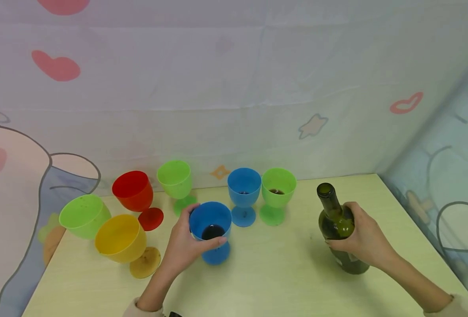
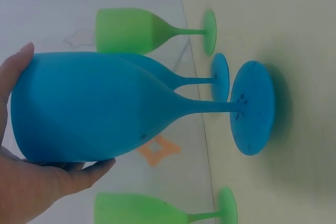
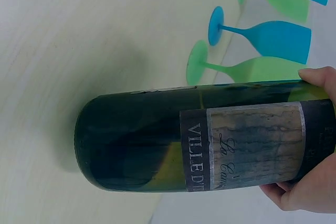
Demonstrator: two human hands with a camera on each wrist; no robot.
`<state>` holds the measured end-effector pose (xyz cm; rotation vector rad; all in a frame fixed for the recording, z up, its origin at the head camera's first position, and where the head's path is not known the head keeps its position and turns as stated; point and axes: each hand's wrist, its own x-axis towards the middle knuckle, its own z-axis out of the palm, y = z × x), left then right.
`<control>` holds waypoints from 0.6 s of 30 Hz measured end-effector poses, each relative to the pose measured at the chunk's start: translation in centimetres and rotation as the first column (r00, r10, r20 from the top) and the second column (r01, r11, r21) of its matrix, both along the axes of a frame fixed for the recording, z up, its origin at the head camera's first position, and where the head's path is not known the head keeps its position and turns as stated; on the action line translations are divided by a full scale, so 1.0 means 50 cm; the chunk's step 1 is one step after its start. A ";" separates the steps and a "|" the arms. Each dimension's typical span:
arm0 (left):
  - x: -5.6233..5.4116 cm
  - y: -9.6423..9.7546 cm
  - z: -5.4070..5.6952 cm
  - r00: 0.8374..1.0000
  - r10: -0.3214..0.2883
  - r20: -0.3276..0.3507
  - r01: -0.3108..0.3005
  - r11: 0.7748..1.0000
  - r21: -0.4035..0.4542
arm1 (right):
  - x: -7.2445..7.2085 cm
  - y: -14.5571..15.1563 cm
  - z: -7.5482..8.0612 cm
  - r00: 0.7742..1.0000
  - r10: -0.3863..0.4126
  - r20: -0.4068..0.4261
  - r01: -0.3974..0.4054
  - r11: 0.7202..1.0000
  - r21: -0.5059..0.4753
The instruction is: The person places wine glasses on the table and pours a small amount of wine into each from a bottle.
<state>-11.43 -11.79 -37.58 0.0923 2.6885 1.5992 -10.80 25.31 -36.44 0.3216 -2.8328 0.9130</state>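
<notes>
My left hand [image 1: 186, 244] grips the bowl of a blue goblet [image 1: 217, 214] with dark liquid inside. In the left wrist view that goblet [image 2: 100, 103] is upright on its thin stem; whether its foot touches the table I cannot tell. On the right, my right hand [image 1: 366, 240] holds a green glass wine bottle [image 1: 338, 224] around its body, its uncapped neck leaning slightly left. The right wrist view shows the label [image 3: 254, 145] on the bottle. Just behind the held goblet stand another blue goblet [image 1: 244, 187] and a green goblet [image 1: 278, 187], each with a little dark liquid.
On the left of the pale table [image 1: 273, 277] are a red goblet [image 1: 133, 191], a yellow goblet [image 1: 121, 237], a green goblet [image 1: 85, 215] and another green goblet [image 1: 174, 178] farther back. A printed cloth [image 1: 234, 88] hangs along the table's back edge.
</notes>
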 end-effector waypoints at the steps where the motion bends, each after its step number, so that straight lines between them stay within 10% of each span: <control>1: -0.003 -0.001 -0.001 1.000 0.002 -0.001 -0.002 1.000 -0.001 | 0.000 0.001 -0.001 1.000 -0.003 0.003 0.003 1.000 0.000; 18: -0.067 -0.007 -0.014 0.999 0.009 -0.033 -0.008 1.000 0.020 | 0.003 0.008 -0.004 1.000 0.003 -0.007 -0.003 1.000 -0.001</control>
